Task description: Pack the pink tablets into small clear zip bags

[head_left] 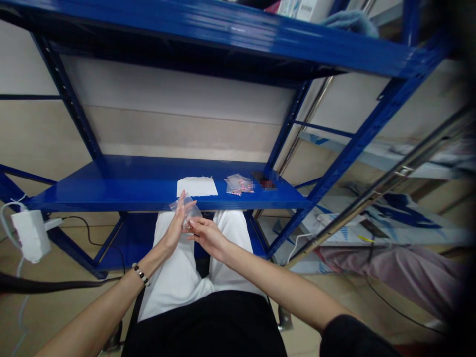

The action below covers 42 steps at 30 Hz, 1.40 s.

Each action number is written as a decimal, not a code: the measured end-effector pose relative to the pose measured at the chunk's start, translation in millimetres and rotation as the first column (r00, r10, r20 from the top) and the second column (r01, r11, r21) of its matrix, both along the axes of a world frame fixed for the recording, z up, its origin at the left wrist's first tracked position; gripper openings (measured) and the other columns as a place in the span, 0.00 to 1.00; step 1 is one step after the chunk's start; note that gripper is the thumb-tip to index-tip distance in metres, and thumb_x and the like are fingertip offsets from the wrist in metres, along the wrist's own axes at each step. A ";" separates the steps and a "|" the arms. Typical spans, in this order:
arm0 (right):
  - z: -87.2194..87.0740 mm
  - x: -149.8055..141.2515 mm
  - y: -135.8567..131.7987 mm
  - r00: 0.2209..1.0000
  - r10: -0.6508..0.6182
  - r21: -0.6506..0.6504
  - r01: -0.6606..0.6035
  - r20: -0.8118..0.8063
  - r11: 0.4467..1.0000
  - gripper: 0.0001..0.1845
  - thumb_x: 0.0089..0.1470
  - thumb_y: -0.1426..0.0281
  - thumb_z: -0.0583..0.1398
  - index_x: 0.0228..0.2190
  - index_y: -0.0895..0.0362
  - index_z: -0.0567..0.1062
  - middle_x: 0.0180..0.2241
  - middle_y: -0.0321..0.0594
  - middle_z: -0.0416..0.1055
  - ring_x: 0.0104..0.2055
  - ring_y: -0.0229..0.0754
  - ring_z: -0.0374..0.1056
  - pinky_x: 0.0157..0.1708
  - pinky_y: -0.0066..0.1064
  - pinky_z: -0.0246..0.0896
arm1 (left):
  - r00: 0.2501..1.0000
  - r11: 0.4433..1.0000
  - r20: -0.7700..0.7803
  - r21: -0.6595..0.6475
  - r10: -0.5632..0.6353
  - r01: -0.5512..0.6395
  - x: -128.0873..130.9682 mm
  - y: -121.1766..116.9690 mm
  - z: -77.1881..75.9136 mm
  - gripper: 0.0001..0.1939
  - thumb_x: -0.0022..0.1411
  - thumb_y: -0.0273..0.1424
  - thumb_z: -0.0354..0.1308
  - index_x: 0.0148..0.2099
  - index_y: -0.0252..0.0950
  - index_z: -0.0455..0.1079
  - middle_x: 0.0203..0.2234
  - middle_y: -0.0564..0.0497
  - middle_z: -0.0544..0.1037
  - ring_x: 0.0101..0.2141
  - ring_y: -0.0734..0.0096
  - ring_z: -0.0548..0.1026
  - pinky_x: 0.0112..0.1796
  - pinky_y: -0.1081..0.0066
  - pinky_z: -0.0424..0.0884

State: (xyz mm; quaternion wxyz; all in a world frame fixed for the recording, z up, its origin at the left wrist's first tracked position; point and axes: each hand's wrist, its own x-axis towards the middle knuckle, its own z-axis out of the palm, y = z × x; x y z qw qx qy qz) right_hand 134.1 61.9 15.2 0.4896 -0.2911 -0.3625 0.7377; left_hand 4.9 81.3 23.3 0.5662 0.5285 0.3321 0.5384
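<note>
Over my lap, close to the front edge of the blue shelf, I hold a small clear plastic bag (191, 209). My left hand (174, 229) has the bag against its palm and fingers, with the fingers pointing up and away from me. My right hand (208, 236) pinches the lower right part of the bag between thumb and fingers; whether something small lies in that pinch is too small to tell. Just beyond the hands, a white sheet of paper (197, 186) lies on the shelf. To its right are clear bags with small red-and-white pieces (240, 184) inside.
The blue shelf board (148, 186) runs across in front of me, beneath an upper shelf (223, 29). A dark, blurred-out item (265, 179) lies near its right end. A white power strip (31, 236) hangs at the left. Metal poles (357, 203) and another rack stand right.
</note>
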 end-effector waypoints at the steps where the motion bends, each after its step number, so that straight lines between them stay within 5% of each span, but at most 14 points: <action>1: 1.8 0.3 3.4 1.000 -0.021 0.009 0.021 0.004 1.000 0.17 0.43 0.64 0.71 0.33 0.59 0.76 0.33 0.41 0.76 0.37 0.41 0.74 0.34 0.28 0.67 | 1.000 1.000 -0.025 0.008 -0.004 0.004 0.4 0.8 -0.9 0.34 0.68 0.49 0.44 0.71 0.50 0.40 0.62 0.46 0.64 0.61 0.58 0.62 0.60 0.54 0.54; 5: 19.7 14.2 38.4 0.984 -0.125 0.131 0.109 0.123 0.985 0.18 0.43 0.62 0.71 0.33 0.59 0.75 0.33 0.42 0.77 0.34 0.42 0.76 0.28 0.26 0.68 | 0.990 0.998 -0.134 0.036 0.046 -0.041 -2.6 3.0 -6.0 0.34 0.67 0.47 0.49 0.70 0.48 0.44 0.63 0.46 0.61 0.64 0.60 0.56 0.62 0.58 0.50; 8: 45.4 37.3 86.9 0.888 -0.301 0.335 0.183 0.346 0.924 0.16 0.47 0.62 0.69 0.33 0.59 0.73 0.30 0.41 0.75 0.29 0.40 0.75 0.22 0.24 0.63 | 0.974 0.995 -0.210 -0.021 0.090 -0.096 -7.9 2.7 -12.4 0.31 0.67 0.44 0.50 0.68 0.45 0.49 0.58 0.43 0.67 0.60 0.59 0.62 0.59 0.57 0.54; 10: 67.0 54.0 122.4 0.721 -0.426 0.485 0.143 0.546 0.863 0.11 0.51 0.65 0.65 0.33 0.59 0.72 0.27 0.39 0.74 0.24 0.38 0.72 0.21 0.25 0.61 | 0.962 0.989 -0.252 -0.082 0.100 -0.124 -10.3 2.0 -17.2 0.29 0.65 0.41 0.52 0.66 0.43 0.52 0.55 0.42 0.69 0.56 0.59 0.66 0.55 0.57 0.59; 12: 90.0 67.0 153.9 0.444 -0.525 0.618 -0.088 0.726 0.781 0.05 0.55 0.70 0.61 0.33 0.61 0.73 0.28 0.39 0.74 0.25 0.37 0.71 0.26 0.26 0.61 | 0.955 0.980 -0.283 -0.147 0.085 -0.130 -11.1 2.1 -21.6 0.28 0.63 0.38 0.53 0.64 0.42 0.54 0.52 0.42 0.70 0.53 0.59 0.68 0.52 0.59 0.62; 14: 111.3 73.2 177.9 0.206 -0.578 0.610 -0.370 0.789 0.701 0.04 0.55 0.75 0.59 0.34 0.61 0.74 0.30 0.41 0.75 0.29 0.37 0.70 0.32 0.27 0.61 | 0.950 0.976 -0.307 -0.182 0.059 -0.120 -10.8 3.9 -25.5 0.27 0.62 0.35 0.52 0.63 0.40 0.55 0.51 0.42 0.70 0.51 0.60 0.70 0.50 0.59 0.63; 16: 128.2 71.8 194.1 0.099 -0.579 0.535 -0.531 0.809 0.657 0.05 0.51 0.78 0.61 0.31 0.60 0.76 0.30 0.40 0.75 0.32 0.38 0.69 0.35 0.27 0.58 | 0.940 0.983 -0.340 -0.157 0.039 -0.098 -10.3 7.3 -29.1 0.25 0.61 0.32 0.52 0.60 0.38 0.58 0.49 0.42 0.71 0.48 0.60 0.70 0.50 0.59 0.64; 20: 145.2 55.1 211.1 0.025 -0.543 0.426 -0.650 0.840 0.629 0.08 0.43 0.82 0.63 0.26 0.59 0.77 0.27 0.38 0.75 0.33 0.40 0.68 0.34 0.28 0.55 | 0.893 1.000 -0.449 0.012 -0.009 0.016 -11.3 11.4 -36.0 0.17 0.55 0.26 0.51 0.48 0.36 0.69 0.48 0.43 0.72 0.52 0.59 0.68 0.56 0.59 0.59; 25: 148.5 36.8 220.7 -0.114 -0.556 0.308 -0.734 0.823 0.606 0.13 0.45 0.82 0.63 0.34 0.57 0.79 0.31 0.39 0.77 0.35 0.41 0.69 0.34 0.29 0.54 | 0.809 0.995 -0.587 0.070 -0.015 0.070 -11.1 5.2 -37.3 0.18 0.54 0.25 0.50 0.46 0.37 0.71 0.49 0.44 0.71 0.53 0.58 0.66 0.55 0.59 0.60; 33: 145.5 35.7 231.1 -0.034 -0.515 0.345 -0.704 0.856 0.620 0.12 0.45 0.82 0.65 0.33 0.58 0.81 0.30 0.38 0.76 0.31 0.38 0.68 0.33 0.28 0.55 | 0.725 0.983 -0.689 0.134 -0.001 0.129 -9.9 0.8 -26.2 0.17 0.53 0.24 0.50 0.45 0.37 0.73 0.44 0.44 0.71 0.49 0.59 0.68 0.53 0.60 0.60; 42: 140.5 46.7 238.2 -0.114 -0.540 0.332 -0.678 0.834 0.656 0.08 0.48 0.77 0.66 0.33 0.59 0.82 0.34 0.43 0.78 0.33 0.40 0.69 0.34 0.29 0.58 | 0.716 0.969 -0.698 0.177 0.000 0.172 -9.6 -4.1 -30.9 0.17 0.53 0.24 0.51 0.44 0.38 0.73 0.44 0.45 0.71 0.49 0.58 0.67 0.54 0.60 0.59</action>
